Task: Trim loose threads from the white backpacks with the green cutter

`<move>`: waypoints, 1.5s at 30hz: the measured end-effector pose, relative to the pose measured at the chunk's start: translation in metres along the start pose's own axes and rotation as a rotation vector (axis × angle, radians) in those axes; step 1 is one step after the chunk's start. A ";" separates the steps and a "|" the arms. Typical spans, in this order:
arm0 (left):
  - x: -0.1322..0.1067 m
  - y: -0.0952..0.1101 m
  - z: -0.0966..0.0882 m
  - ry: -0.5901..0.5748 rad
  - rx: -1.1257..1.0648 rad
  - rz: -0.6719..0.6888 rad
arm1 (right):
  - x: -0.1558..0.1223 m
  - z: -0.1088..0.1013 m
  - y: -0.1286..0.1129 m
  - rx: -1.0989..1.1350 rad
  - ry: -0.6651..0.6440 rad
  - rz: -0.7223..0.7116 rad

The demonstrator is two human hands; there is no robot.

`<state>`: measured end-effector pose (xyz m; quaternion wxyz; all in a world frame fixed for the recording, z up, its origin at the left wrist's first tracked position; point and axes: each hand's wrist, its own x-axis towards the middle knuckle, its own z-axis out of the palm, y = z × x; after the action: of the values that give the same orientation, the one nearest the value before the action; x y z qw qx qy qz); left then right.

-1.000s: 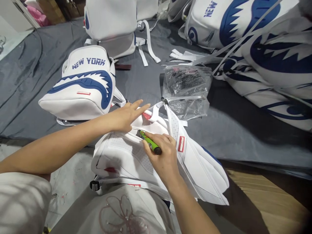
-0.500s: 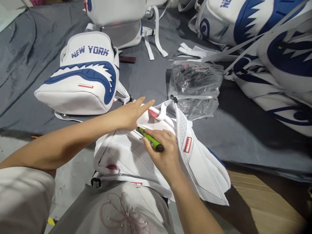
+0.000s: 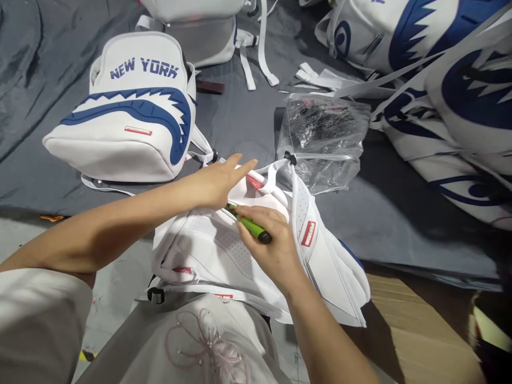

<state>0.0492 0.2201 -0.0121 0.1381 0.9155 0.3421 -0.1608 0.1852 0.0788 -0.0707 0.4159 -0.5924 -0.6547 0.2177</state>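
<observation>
A white backpack (image 3: 224, 261) lies back side up over the table edge and against my lap, its padded panel and a shoulder strap with a red label facing me. My left hand (image 3: 218, 184) rests on its upper part, fingers stretched out and holding nothing. In my right hand (image 3: 270, 234) is a green marker pen (image 3: 253, 226) with a black end, gripped between thumb and fingers. Its dark front end points at the backpack's panel, close beside my left hand. Whether the tip touches the fabric is hard to see.
Left of my hands stands a finished-looking white backpack (image 3: 140, 106) lettered NEW YORK. A clear plastic bag (image 3: 324, 144) of dark items lies beyond my right hand. More white-and-blue backpacks (image 3: 472, 122) are piled at right, with cardboard (image 3: 416, 320) below.
The marker pen and my right hand have shifted slightly, the pen's front end now nearer my left hand. The view has tilted a little downward. My left hand stays spread on the backpack.
</observation>
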 end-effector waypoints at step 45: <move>0.006 -0.001 -0.002 -0.082 -0.021 0.009 | 0.000 0.015 -0.012 0.008 0.179 0.198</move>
<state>0.0538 0.2252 -0.0126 0.1623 0.9081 0.3338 -0.1941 0.1662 0.0793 -0.0697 0.4514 -0.6695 -0.5526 0.2065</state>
